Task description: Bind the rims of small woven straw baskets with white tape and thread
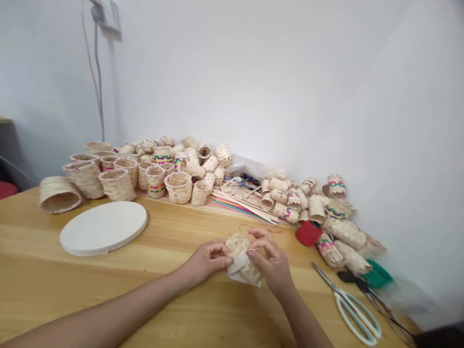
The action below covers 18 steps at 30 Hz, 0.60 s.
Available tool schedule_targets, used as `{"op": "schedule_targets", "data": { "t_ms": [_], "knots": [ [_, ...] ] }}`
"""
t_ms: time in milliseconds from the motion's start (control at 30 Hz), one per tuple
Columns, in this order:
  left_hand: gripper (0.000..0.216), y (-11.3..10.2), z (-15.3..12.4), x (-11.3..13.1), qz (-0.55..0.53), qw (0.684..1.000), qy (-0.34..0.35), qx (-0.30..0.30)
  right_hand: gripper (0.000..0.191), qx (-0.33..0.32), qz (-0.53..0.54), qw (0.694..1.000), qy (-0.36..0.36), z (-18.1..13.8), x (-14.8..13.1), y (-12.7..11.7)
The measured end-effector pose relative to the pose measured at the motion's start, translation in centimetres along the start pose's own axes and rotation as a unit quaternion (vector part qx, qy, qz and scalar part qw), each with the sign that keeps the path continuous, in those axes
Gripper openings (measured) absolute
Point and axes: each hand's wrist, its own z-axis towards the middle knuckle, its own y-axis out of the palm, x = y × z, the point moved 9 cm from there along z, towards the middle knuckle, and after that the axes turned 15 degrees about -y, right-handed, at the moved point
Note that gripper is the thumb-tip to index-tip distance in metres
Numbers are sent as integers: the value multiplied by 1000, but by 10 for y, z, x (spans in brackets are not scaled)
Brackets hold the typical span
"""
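A small woven basket (253,273) of pale strips is between my two hands, above the table's front middle. A white strip (238,262) lies around it and hides part of the weave. My left hand (210,258) pinches the left edge of basket and strip between thumb and fingers. On the other side, my right hand (270,258) has its thumb and forefinger closed at the strip's edge, its other fingers raised. Whether a needle is in that pinch is too small to tell. A thin orange thread (277,231) curls on the table just behind the hands.
A flat roll of white tape (103,224) lies at left. Woven baskets (178,187) line the back, with more piled at right (317,208). Coloured strips (242,208) lie between. A red thread spool (309,233), white-handled scissors (353,309) and a green object (377,274) sit right.
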Motion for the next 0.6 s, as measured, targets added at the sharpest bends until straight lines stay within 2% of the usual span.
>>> {"op": "schedule_targets", "data": {
  "t_ms": [167,333,400,500,600],
  "knots": [
    [23,4,-3,7,69,996,53,-8,20,8,-2,1000,25,-2,11,3],
    [23,-2,0,3,57,997,48,10,22,10,40,996,75,-7,26,7],
    [23,-4,0,3,55,997,46,13,29,6,61,992,107,-10,33,8],
    [23,-3,-2,5,60,997,55,13,48,-30,91,985,143,-12,36,13],
    [24,-1,-2,5,53,997,53,7,50,-101,112,977,150,-12,33,22]
  ]
}}
